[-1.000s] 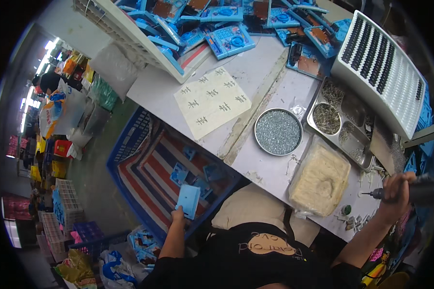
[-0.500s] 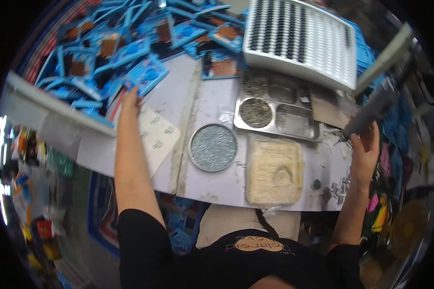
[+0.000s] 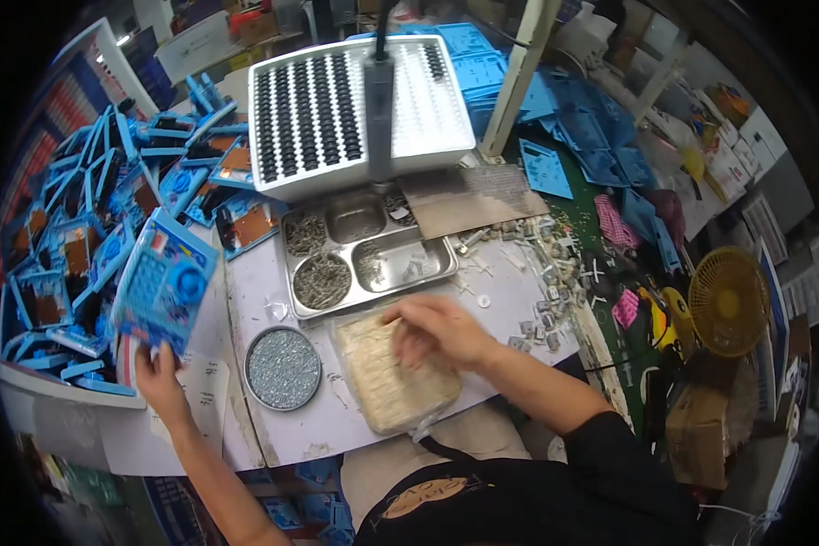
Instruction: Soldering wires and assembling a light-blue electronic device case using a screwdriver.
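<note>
At left, the left hand [image 3: 161, 382] grips a blue case [image 3: 168, 278] by its near edge; the half-curled right hand [image 3: 437, 332], nothing visible in it, is over the pad [image 3: 396, 382]. The round dish [image 3: 283, 408] holds grey bits [image 3: 283, 366], the steel tray [image 3: 355, 220] metal parts [image 3: 321, 280], the far white tray [image 3: 318, 185] rows of black pieces [image 3: 302, 118].

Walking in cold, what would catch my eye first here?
Probably the jumbled heap of blue cases at left, with one case held in front of it in the left grip. Then the black-and-white tray behind the metal tray, and the yellow fan at far right.
</note>
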Demonstrator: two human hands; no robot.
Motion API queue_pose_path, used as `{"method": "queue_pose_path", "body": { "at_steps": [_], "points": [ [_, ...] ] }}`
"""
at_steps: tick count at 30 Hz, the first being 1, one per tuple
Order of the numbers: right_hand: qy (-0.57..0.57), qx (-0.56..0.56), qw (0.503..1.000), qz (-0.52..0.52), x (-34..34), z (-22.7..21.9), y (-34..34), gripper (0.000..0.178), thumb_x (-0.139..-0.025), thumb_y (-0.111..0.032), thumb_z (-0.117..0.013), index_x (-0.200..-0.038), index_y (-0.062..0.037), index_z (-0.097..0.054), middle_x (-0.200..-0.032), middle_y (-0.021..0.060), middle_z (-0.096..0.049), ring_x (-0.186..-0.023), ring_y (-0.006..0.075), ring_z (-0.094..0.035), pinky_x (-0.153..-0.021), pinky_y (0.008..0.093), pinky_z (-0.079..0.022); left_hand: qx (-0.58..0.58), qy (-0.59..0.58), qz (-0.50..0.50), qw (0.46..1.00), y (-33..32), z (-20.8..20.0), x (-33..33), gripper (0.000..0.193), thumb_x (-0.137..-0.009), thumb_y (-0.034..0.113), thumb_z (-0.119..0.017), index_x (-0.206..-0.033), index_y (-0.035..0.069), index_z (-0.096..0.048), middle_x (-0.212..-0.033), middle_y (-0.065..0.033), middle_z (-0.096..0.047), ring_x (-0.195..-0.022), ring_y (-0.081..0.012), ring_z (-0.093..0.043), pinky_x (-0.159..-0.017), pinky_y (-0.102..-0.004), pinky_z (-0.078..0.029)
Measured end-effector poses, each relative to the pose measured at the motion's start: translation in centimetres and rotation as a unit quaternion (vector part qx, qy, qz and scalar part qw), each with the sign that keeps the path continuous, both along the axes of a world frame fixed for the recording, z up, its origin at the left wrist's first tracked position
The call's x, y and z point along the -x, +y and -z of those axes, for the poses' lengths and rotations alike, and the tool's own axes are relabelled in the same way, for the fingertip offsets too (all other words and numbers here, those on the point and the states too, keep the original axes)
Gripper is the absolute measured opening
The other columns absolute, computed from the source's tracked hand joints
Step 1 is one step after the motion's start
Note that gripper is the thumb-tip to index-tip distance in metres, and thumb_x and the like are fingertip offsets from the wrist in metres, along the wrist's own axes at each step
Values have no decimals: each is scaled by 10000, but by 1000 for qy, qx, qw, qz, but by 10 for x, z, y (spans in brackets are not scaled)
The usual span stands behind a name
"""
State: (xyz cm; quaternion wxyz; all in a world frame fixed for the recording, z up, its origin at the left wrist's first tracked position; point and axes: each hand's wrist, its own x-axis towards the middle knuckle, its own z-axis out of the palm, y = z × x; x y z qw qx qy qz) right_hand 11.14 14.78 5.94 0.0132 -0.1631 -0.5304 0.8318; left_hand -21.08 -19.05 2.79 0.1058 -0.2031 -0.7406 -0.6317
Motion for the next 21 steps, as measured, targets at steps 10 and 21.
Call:
{"method": "queue_pose_path", "body": {
  "at_steps": [10,21],
  "points": [
    [97,314,931,-156,15,27,-15,860,-1024,-629,-417,-1546,53,-375,-1505,207,-526,-1324,308,-578,-1156,436,-422,75,210,310,924,64,0,-151,289,-927,94,-688,-1183,-37,-661,-1233,-243,-687,-1078,-336,-702,-952,-436,-557],
    [12,-70,997,-17,-60,24,2,645,-976,-140,-615,-1557,-3,-370,-1307,151,-653,-1152,159,-646,-952,295,-526,217,131,310,917,136,22,-124,449,-837,-38,-657,-1280,27,-625,-1339,-175,-606,-963,-231,-665,-874,-334,-542]
  ]
}}
